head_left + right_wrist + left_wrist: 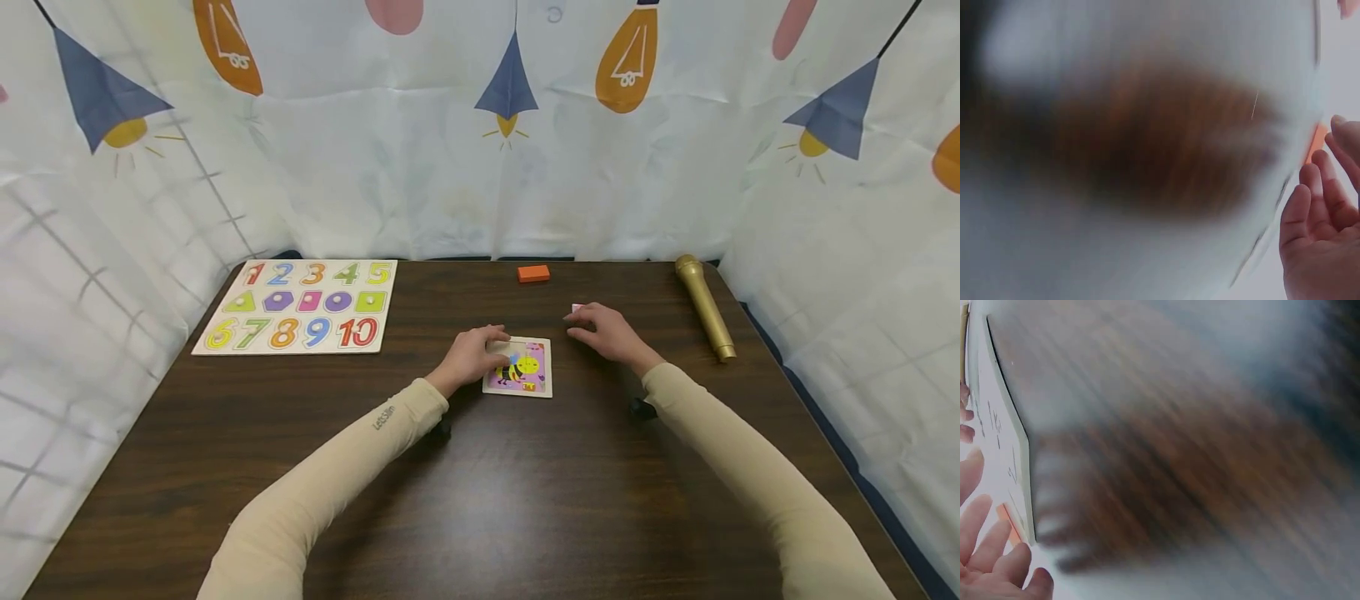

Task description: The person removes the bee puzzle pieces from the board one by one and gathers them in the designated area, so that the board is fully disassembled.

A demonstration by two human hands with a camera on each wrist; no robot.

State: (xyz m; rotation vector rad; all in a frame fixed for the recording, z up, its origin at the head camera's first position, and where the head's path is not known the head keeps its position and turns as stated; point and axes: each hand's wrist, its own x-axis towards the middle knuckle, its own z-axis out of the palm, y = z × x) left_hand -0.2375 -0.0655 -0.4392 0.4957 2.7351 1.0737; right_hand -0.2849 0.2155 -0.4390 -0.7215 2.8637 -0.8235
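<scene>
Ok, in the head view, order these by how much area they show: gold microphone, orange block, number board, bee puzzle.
Largest to smallest:
1. Number board
2. Bee puzzle, partly hidden by the left hand
3. Gold microphone, though it looks longer than the puzzle
4. Orange block

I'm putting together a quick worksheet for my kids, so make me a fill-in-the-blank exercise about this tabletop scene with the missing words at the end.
The small puzzle by the left hand pictures a striped insect, a ____.
The highest number on the large board is ____.
The rectangular block near the far edge of the table is coloured ____.
The microphone, lying nearer the right hand than the left, is coloured ____.

Missing words: bee; 10; orange; gold.
</scene>
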